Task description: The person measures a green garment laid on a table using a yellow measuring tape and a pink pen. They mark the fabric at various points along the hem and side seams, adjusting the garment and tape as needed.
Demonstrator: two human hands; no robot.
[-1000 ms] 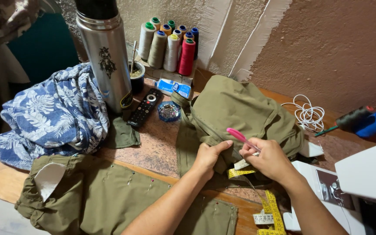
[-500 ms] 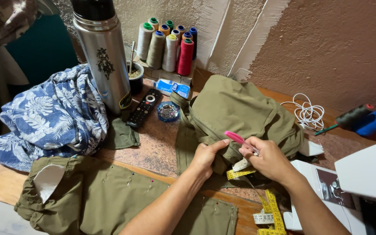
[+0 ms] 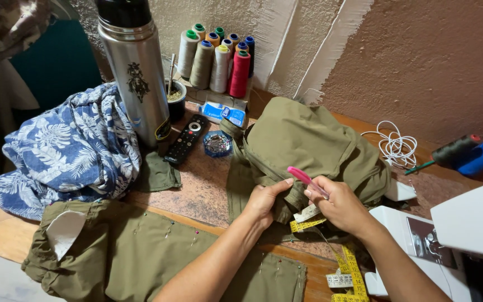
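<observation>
At far left I see a blue floral shirt [image 3: 65,151] beside a steel thermos [image 3: 135,72]. My left hand [image 3: 264,198] pinches the olive garment [image 3: 308,148] bunched mid-worktop [image 3: 202,184]. My right hand [image 3: 339,204] grips a pink seam ripper [image 3: 304,179] at the fabric, above a yellow tape measure [image 3: 350,274].
</observation>
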